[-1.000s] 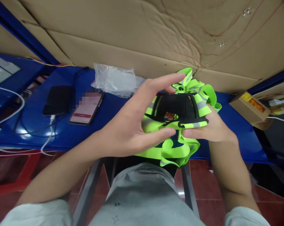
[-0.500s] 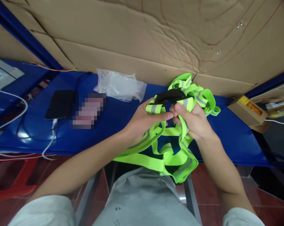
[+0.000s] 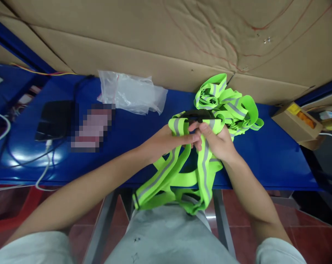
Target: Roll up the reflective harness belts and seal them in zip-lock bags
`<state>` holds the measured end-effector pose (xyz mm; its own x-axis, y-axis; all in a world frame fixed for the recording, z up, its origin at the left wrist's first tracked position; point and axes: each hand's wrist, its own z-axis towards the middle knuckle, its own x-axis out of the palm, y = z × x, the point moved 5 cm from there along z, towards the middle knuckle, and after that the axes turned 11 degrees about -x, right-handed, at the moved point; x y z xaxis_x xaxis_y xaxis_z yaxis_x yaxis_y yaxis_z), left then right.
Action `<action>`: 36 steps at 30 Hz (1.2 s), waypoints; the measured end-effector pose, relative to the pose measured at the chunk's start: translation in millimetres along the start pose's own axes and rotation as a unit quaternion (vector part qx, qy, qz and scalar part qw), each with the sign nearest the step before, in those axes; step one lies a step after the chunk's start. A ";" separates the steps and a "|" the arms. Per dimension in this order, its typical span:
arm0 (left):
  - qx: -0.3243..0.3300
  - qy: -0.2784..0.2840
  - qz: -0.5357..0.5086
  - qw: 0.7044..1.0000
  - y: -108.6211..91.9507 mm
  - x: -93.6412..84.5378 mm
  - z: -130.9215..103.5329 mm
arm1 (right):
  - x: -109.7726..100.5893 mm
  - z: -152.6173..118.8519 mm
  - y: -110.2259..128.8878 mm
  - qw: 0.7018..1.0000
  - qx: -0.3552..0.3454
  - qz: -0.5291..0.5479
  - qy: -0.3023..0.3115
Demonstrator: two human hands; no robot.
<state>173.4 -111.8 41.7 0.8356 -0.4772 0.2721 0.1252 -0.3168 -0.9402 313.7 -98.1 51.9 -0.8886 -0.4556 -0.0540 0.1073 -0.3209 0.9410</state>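
Neon green straps with grey reflective stripes hang from both hands over the blue table's front edge. My left hand is closed around the strap's left part, its thumb pointing right. My right hand grips the right part, thumb and fingers pressed near the left fingertips. A black piece joins the strap just above the hands; its details are unclear. Behind my right hand lies a heap of similar green straps against the cardboard.
A clear plastic bag lies at the back. To its left are a pixelated item and a black device with a white cable. An open cardboard box stands right. Cardboard lines the back.
The hanging straps have shifted and spread, with a black slider now showing at their lower left end. Both hands keep their hold close together. The view has moved slightly.
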 end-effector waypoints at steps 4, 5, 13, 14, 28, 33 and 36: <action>-0.007 -0.041 -0.027 0.999 2.6 1.9 1.6 | 7.9 -2.4 0.2 0.999 -0.035 -0.011 0.011; -0.005 -0.042 -0.039 0.998 2.8 0.5 -0.4 | 8.3 -2.9 0.1 0.999 -0.039 -0.019 0.014; -0.003 0.050 -0.044 0.998 -7.0 -20.8 -32.3 | 0.7 -4.9 2.6 0.998 -0.051 0.026 0.032; -0.002 0.018 -0.036 0.999 -7.3 -25.7 -33.9 | 0.7 -5.4 1.7 0.998 -0.039 0.038 0.034; 0.041 -0.148 0.022 0.988 20.8 -23.0 -2.8 | 9.3 -14.1 -12.0 0.968 -0.124 -0.219 -0.015; 0.043 -0.122 0.091 0.987 13.2 -26.5 -0.5 | -1.3 -13.3 -12.4 0.932 -0.161 -0.326 -0.021; 0.045 -0.074 0.113 0.990 11.6 -22.8 0.4 | 0.4 -9.6 -15.3 0.941 -0.145 -0.305 0.027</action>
<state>156.0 -104.2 24.5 0.9161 -0.4002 0.0251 -0.0330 -0.1376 -0.9899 315.9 -101.4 34.3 -0.8011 -0.1515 -0.5791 -0.2923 -0.7452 0.5993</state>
